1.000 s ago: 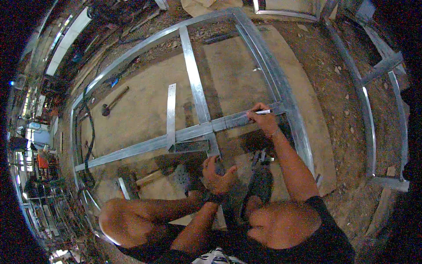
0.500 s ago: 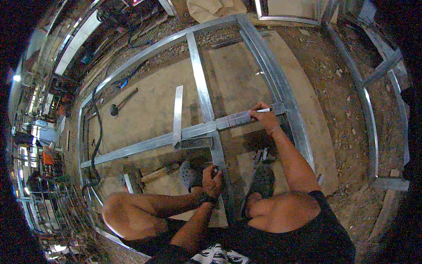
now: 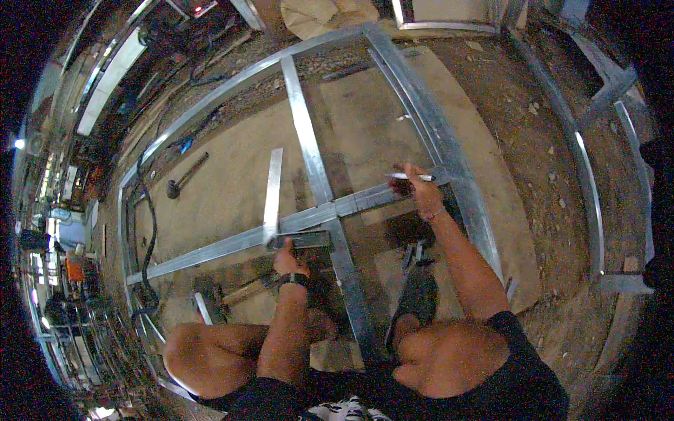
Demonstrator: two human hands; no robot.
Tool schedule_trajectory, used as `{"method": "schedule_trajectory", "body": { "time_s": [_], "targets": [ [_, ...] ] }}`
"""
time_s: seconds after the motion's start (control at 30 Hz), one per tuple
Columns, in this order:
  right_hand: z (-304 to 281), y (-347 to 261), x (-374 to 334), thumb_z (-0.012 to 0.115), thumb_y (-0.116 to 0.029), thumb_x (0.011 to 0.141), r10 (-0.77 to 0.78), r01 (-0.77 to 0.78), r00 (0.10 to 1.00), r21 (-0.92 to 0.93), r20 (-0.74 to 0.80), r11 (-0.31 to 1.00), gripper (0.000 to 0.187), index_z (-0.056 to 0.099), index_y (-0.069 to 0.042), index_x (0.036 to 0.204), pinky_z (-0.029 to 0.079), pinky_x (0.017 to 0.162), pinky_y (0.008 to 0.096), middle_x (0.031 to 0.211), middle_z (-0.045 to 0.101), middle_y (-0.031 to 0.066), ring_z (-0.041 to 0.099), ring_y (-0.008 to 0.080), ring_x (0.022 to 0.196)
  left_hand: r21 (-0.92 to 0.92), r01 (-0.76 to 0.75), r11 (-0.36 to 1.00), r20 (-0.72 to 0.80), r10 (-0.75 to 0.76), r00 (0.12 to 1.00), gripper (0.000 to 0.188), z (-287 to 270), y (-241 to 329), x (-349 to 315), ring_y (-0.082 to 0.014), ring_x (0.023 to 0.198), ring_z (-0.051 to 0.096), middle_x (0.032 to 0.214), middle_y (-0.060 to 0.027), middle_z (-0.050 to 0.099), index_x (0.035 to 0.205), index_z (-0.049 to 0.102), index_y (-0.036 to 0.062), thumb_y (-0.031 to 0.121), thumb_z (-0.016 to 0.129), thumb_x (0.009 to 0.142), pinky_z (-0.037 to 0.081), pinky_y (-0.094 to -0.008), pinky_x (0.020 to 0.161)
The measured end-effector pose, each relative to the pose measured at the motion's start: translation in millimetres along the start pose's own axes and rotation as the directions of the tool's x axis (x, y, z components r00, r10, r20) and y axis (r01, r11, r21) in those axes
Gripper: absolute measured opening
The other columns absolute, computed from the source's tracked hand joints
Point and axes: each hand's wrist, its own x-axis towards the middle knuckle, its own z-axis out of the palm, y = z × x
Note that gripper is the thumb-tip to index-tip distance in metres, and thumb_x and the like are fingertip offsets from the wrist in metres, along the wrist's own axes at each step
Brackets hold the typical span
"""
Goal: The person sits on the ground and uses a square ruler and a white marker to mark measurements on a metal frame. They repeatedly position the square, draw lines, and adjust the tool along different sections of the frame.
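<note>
My right hand is closed round a white marker pen, just above the right part of a galvanised steel cross bar. Dark marks show on that bar near its crossing with the upright bar. A metal try square lies with its pale blade pointing away and its dark stock along the near side of the cross bar. My left hand has its thumb on the left part of the stock and appears closed on it; its other fingers are partly hidden and blurred.
The bars belong to a large rectangular steel frame over a brown board. A hammer lies on the board, and a black cable crosses the frame's left side. Another metal frame lies on the dirt at right.
My left hand has moved from near my left foot up and leftward to the try square's stock. My right hand has lifted slightly off the bar, the marker pen turned in its fingers.
</note>
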Motion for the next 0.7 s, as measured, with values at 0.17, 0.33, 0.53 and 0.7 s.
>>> {"method": "schedule_trajectory", "body": {
  "time_s": [0.17, 0.33, 0.53, 0.7],
  "targets": [
    [-14, -28, -48, 0.041, -0.051, 0.103, -0.002, 0.029, 0.984, 0.146, -0.178, 0.989, 0.052, 0.063, -0.008, 0.123, 0.049, 0.086, 0.0338, 0.099, 0.071, 0.0079, 0.065, 0.0174, 0.089, 0.073, -0.646, 0.760, 0.007, 0.648, 0.762, 0.038, 53, 45, -81, -0.0255, 0.087, 0.066, 0.100, -0.0114, 0.068, 0.119, 0.054, 0.0027, 0.010, 0.068, 0.084, 0.053, -0.0357, 0.083],
    [-3, -25, -93, 0.046, -0.047, 0.102, -0.114, 0.121, 0.945, 0.003, -0.307, 0.993, 0.049, 0.063, -0.007, 0.125, 0.047, 0.094, 0.0334, 0.113, 0.069, 0.0090, 0.063, 0.0211, 0.100, 0.323, -0.929, 0.179, 0.433, 0.845, 0.313, 0.045, 67, 34, -89, -0.0278, 0.099, 0.063, 0.110, -0.0151, 0.064, 0.114, 0.053, 0.0045, 0.002, 0.073, 0.074, 0.052, -0.0375, 0.086],
    [17, -56, -140, 0.059, -0.030, 0.099, -0.203, 0.120, 0.941, -0.294, -0.270, 0.948, 0.036, 0.062, -0.004, 0.124, 0.045, 0.099, 0.0333, 0.122, 0.064, 0.0127, 0.060, 0.0231, 0.112, 0.220, -0.975, 0.040, 0.665, 0.725, 0.180, 0.046, 104, 49, -127, -0.0397, 0.101, 0.061, 0.119, -0.0199, 0.059, 0.113, 0.054, 0.0056, 0.019, 0.077, 0.076, 0.051, -0.0454, 0.087],
    [25, -62, -130, 0.053, -0.017, 0.100, -0.527, 0.411, 0.832, -0.445, -0.174, 0.795, 0.031, 0.055, -0.001, 0.126, 0.049, 0.089, 0.0300, 0.111, 0.066, 0.0105, 0.062, 0.0167, 0.101, 0.070, -0.934, -0.349, 0.967, 0.252, -0.022, 0.042, 136, 61, -120, -0.0374, 0.101, 0.060, 0.113, -0.0151, 0.059, 0.114, 0.055, 0.0102, 0.035, 0.070, 0.084, 0.051, -0.0467, 0.085]
  ]
}}
